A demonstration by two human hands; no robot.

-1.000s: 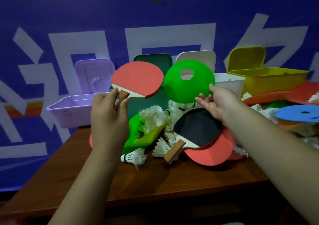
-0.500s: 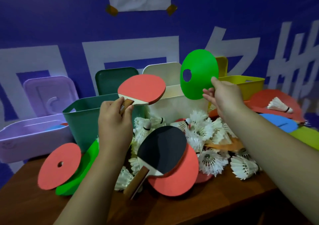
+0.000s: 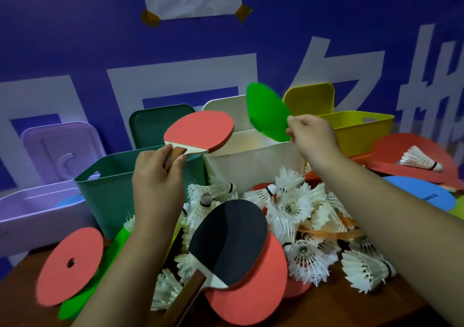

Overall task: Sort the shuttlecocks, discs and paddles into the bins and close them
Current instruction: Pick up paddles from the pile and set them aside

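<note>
Left hand (image 3: 157,176): gripping red-faced wooden paddle (image 3: 200,132) by its handle, near dark green plastic bin (image 3: 100,176).
Right hand (image 3: 311,138): pinching flat green disc (image 3: 267,113) over cream plastic bin (image 3: 251,161).

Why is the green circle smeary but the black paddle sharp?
Head view: the green disc pinched by the right hand has smeared edges, probably motion blur; the black paddle among the shuttlecocks and the red paddle in the left hand look crisp; lighting is dim.
</note>
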